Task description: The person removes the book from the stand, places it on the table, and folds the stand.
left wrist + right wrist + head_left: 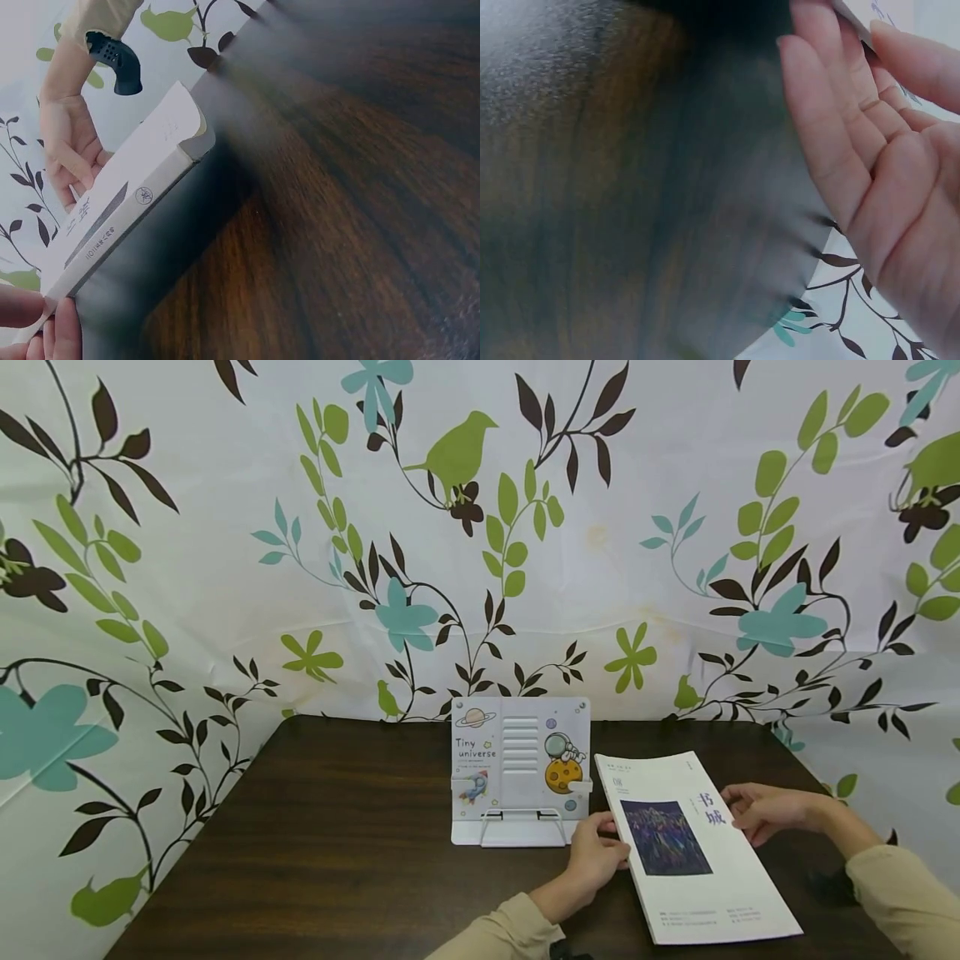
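Observation:
A white paperback magazine (720,827) with a dark picture on its cover is held between both hands, over the right part of the table. At its left edge my left hand (596,858) pinches the spine, thumb on top and fingers beneath, as the left wrist view also shows (52,322). On the opposite edge my right hand (772,810) grips the magazine between thumb and fingers; the right wrist view shows only a corner of the cover (859,16) there. The left wrist view shows the magazine raised off the table, with a shadow underneath.
Behind the left hand stands a white book stand (519,760) with a space print and a wire ledge. The dark wood table (337,843) reaches back to a curtain (225,568) patterned with leaves and birds. A black band sits at the right sleeve (116,60).

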Motion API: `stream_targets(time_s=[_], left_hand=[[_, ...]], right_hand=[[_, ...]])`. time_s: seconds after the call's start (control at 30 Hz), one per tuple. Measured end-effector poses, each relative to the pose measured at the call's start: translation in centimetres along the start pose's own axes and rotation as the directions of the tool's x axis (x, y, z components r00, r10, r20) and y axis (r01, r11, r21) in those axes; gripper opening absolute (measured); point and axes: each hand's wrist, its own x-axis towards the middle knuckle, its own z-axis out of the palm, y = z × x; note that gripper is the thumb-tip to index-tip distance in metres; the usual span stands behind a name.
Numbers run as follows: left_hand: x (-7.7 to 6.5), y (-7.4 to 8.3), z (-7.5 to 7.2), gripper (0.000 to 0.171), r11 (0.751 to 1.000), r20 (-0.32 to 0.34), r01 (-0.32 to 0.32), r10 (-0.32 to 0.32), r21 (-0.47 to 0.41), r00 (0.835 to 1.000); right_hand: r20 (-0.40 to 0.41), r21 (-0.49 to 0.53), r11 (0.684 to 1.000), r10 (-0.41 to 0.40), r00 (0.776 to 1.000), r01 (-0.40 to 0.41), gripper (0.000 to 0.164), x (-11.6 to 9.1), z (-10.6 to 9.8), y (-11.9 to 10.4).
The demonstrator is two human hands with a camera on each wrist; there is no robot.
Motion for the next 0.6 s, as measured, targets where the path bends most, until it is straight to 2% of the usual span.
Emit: stream_targets(time_s=[0.2,0.4,0.6], left_hand=[[0.2,-0.5,0.1,0.046,1.0,0.002,0.003,-0.003,0.007,1.0],[0.4,-0.7,0.0,0.047,0.999,0.014,0.006,-0.007,0.038,1.0],[0.6,-0.9,-0.1,0.051,0.997,0.027,0.001,-0.003,0.077,1.0]], right_hand=[[0.022,0.025,0.999,-0.035,0.999,0.034,0.041,0.4,0.0,1.1],[0.008,0.044,0.999,-0.012,1.0,0.012,0.042,0.5,0.1,1.4],[0.029,0.059,0.998,-0.039,0.999,0.037,0.044,0.5,0.0,1.8]])
